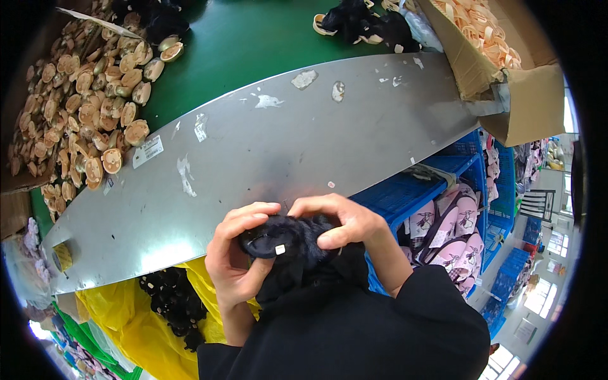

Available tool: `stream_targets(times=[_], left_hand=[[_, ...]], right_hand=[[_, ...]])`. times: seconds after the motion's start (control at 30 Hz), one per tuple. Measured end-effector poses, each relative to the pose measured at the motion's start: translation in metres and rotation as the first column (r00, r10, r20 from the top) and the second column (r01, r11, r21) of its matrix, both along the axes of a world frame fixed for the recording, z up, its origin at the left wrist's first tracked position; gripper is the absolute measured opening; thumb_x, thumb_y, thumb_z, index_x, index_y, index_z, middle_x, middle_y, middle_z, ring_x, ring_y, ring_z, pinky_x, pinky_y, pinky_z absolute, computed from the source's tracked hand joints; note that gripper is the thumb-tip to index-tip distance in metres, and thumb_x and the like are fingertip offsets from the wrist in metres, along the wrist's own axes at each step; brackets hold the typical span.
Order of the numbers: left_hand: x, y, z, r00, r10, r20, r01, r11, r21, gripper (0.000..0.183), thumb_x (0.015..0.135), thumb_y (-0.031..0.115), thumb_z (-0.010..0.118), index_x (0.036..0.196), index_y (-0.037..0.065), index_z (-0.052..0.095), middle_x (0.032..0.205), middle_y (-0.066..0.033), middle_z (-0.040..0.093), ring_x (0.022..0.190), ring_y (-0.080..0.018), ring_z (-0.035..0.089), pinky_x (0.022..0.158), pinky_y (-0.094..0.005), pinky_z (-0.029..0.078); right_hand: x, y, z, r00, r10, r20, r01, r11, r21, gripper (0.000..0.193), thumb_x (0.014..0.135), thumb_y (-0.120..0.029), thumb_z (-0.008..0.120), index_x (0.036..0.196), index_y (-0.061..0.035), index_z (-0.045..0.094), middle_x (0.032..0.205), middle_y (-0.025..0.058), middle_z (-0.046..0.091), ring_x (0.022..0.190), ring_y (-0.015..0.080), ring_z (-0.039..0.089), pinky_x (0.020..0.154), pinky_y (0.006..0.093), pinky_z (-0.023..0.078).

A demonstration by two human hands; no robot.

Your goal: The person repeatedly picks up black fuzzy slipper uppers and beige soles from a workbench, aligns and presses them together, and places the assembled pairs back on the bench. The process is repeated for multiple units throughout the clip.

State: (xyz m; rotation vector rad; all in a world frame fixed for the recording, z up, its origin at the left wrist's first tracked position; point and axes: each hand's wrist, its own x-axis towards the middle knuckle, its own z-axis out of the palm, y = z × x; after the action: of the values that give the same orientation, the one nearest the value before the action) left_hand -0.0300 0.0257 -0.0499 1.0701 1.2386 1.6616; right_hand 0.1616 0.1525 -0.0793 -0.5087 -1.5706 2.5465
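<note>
Close to my chest, at the near edge of the metal table, both hands hold a black furry plush piece (272,239) with a small white tag on it. My left hand (229,263) wraps round its left side, thumb below and fingers above. From the right, my right hand (352,221) pinches the fur between thumb and fingers. Part of the piece blends into my black clothing, so its full shape is hard to tell.
Tan hollow plastic shells (95,107) heap up at the left. Black plush pieces (354,25) lie on the green surface (253,31) beyond the metal strip (253,139). A cardboard box (532,101) holds peach strips. Blue crates (405,196) hold pink slippers (453,221). A yellow bag (120,316) contains black pieces.
</note>
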Motion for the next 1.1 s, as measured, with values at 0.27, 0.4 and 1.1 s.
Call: stream_targets(times=[0.27,0.4,1.1], left_hand=[[0.013,0.015,-0.008,0.979,0.164,0.118,-0.158,0.986,-0.061,0.041,0.082,-0.001,0.065,0.122,-0.003,0.056,0.102,-0.0108,0.066,0.097,-0.0171,0.066,0.089,-0.0275,0.050],[0.000,0.016,-0.007,0.939,0.321,0.122,-0.313,0.946,-0.083,0.039,0.080,-0.005,0.068,0.117,-0.002,0.058,0.099,-0.0097,0.065,0.093,-0.0178,0.068,0.083,-0.0262,0.053],[-0.003,-0.005,-0.007,0.852,0.523,-0.028,-0.523,0.848,-0.084,0.017,0.081,-0.001,0.068,0.096,0.002,0.061,0.102,-0.0103,0.065,0.093,-0.0152,0.059,0.087,-0.0264,0.047]], right_hand=[[-0.016,0.014,0.022,0.950,-0.310,-0.038,0.283,0.803,0.525,0.036,0.085,-0.023,0.069,0.115,-0.0019,0.064,0.099,0.0113,0.063,0.090,0.0207,0.064,0.082,0.0321,0.052],[-0.027,0.105,0.010,0.832,-0.534,-0.149,0.302,0.211,0.930,0.033,0.091,-0.026,0.068,0.113,-0.0016,0.066,0.102,0.0143,0.064,0.092,0.0242,0.067,0.079,0.0352,0.054],[-0.063,0.221,-0.003,0.753,-0.642,-0.145,0.245,0.070,0.967,0.017,0.086,-0.021,0.076,0.088,-0.0041,0.075,0.104,0.0102,0.058,0.082,0.0215,0.060,0.075,0.0360,0.051]])
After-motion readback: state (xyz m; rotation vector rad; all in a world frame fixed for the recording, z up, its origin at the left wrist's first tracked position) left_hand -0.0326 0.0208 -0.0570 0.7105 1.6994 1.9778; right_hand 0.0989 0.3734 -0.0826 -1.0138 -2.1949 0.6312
